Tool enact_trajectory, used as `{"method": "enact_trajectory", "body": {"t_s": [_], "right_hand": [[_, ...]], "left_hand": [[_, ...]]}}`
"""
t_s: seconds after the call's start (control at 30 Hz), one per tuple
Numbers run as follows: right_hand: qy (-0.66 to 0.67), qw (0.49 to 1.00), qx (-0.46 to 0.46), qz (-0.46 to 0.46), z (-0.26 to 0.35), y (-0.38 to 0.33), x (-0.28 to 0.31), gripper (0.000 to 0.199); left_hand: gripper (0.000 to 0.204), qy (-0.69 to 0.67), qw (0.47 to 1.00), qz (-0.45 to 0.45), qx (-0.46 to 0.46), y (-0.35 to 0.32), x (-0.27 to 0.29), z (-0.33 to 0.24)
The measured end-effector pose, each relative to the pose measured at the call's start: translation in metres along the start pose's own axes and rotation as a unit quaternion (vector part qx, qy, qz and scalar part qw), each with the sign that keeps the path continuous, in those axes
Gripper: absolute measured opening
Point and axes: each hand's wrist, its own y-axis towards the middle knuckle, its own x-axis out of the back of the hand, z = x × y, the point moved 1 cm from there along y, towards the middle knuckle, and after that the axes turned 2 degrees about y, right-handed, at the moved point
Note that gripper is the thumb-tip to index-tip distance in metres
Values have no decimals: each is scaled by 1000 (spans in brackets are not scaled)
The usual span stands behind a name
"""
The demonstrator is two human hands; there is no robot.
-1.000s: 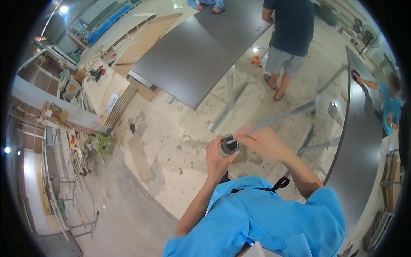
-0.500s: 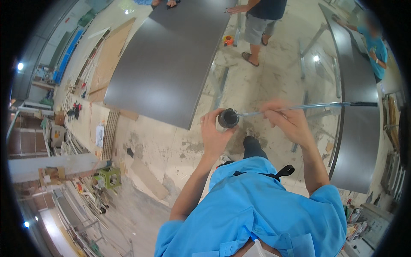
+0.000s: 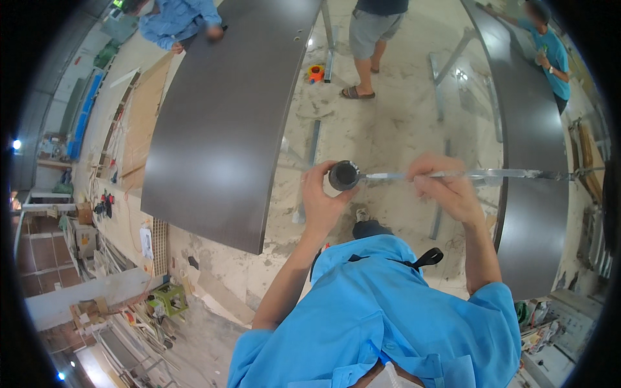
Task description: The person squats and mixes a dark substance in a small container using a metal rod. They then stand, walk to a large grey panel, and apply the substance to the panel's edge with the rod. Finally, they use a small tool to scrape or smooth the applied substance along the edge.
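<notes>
My left hand [image 3: 321, 202] is wrapped round a small round jar [image 3: 344, 176] with a dark inside, its mouth facing up. Level with it, my right hand [image 3: 447, 189] grips a long thin strip [image 3: 495, 173] that looks metallic, the fingers a little blurred. One end of the strip reaches the jar's rim; whether it dips inside I cannot tell. Its other end stretches right, across the dark panel at that side, and looks darker there.
A large dark panel [image 3: 220, 123] lies ahead on the left; another dark panel [image 3: 533, 239] runs along the right. Metal supports [image 3: 435, 84] stand between them. One person [image 3: 178, 26] leans at the left panel, another [image 3: 372, 39] stands ahead, a third [image 3: 546, 55] is at the right panel.
The strip has shifted right, its left end drawn back to the jar's rim. My view has moved forward, and the person at the left panel shows more.
</notes>
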Motion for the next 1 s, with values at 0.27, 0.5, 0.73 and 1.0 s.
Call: {"method": "enact_trajectory", "body": {"t_s": [0.27,0.5,0.73,1.0], "right_hand": [[-7,1000,-6,-30,-19,37,49,13],[-4,994,-34,-103,-24,47,57,11],[54,982,-33,-176,-25,47,43,10],[5,975,-24,-220,-29,43,33,11]], "left_hand": [[65,-34,999,20,-14,60,-53,-12],[65,-68,994,86,-3,93,-71,-7],[68,-88,989,106,-44,115,-73,9],[70,-91,988,95,-82,126,-75,23]]}}
